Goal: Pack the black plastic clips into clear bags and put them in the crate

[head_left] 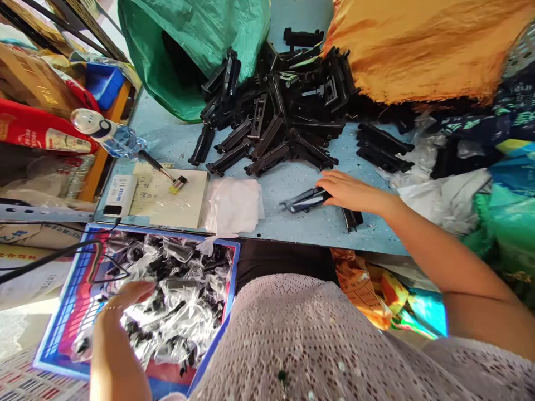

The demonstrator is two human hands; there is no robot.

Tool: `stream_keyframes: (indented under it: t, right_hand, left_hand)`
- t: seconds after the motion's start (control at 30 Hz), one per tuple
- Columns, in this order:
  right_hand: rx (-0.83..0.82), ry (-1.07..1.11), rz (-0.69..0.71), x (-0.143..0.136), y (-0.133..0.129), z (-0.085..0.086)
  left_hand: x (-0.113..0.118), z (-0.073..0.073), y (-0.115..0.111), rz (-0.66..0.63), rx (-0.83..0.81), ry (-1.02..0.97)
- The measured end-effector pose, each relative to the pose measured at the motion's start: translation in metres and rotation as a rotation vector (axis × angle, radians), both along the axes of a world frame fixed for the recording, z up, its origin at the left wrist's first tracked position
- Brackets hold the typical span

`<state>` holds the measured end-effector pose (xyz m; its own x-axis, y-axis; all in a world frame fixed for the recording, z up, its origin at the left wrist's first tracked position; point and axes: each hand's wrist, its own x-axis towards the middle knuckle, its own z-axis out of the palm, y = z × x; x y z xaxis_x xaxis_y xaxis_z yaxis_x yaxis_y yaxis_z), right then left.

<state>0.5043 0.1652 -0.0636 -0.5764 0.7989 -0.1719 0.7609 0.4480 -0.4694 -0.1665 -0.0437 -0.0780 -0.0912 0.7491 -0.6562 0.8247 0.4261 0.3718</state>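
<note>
Parts heap (271, 111) at twelve o'clock on the counter (271, 225)
Plastic sheets (234, 205) at nine, crate (62, 368) at eight, sack (200, 33) at eleven, loose pieces (307, 201) at three.

A small packing workshop is suggested: beyond the right grip (353, 192), many matching black parts (267, 131) are heaped on a blue bench (288, 231) between a green sack (217, 28) and an orange sack (430, 50); beneath the left grip (125, 298), a crate (59, 303) is filled with black pieces bagged in clear plastic (179, 312).
</note>
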Motion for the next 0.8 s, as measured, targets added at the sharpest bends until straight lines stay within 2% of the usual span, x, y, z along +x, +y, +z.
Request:
stream_keyframes:
  t: [0.03, 0.07, 0.1, 0.17, 0.2, 0.27, 0.33, 0.4, 0.5, 0.57, 0.63, 0.8]
  right_hand:
    - [-0.078, 0.029, -0.068, -0.006, -0.004, 0.001]
    - [-0.156, 0.081, -0.148, -0.016, -0.009, 0.001]
    - [-0.23, 0.167, -0.226, -0.027, -0.013, -0.001]
    - [-0.359, 0.427, -0.351, -0.056, -0.022, -0.008]
    - [-0.419, 0.573, -0.398, -0.072, -0.025, -0.012]
    - [-0.564, 0.829, -0.47, -0.099, -0.031, -0.019]
    - [-0.712, 1.009, -0.535, -0.118, -0.036, -0.022]
    - [-0.832, 1.14, -0.578, -0.127, -0.039, -0.022]
    - [-0.992, 1.291, -0.595, -0.134, -0.039, -0.019]
    - [-1.103, 1.352, -0.574, -0.143, -0.035, -0.019]
    - [-1.167, 1.378, -0.556, -0.154, -0.028, -0.019]
    - [-1.145, 1.412, -0.575, -0.163, -0.021, -0.019]
  left_hand:
    - [0.024, 0.005, 0.016, 0.066, -0.074, -0.148]
    - [0.054, 0.011, 0.033, 0.075, -0.11, -0.304]
    - [0.089, 0.016, 0.051, 0.023, -0.072, -0.413]
    - [0.169, 0.022, 0.088, -0.051, 0.172, -0.52]
    - [0.208, 0.022, 0.106, -0.085, 0.305, -0.511]
    - [0.276, 0.012, 0.139, -0.072, 0.607, -0.342]
    - [0.317, -0.006, 0.164, -0.106, 0.716, -0.132]
    - [0.328, -0.023, 0.18, -0.118, 0.703, -0.06]
    - [0.309, -0.037, 0.187, 0.003, 0.601, -0.246]
    - [0.296, -0.039, 0.186, 0.129, 0.552, -0.403]
    - [0.292, -0.038, 0.182, 0.186, 0.577, -0.459]
    - [0.308, -0.04, 0.175, 0.092, 0.696, -0.33]
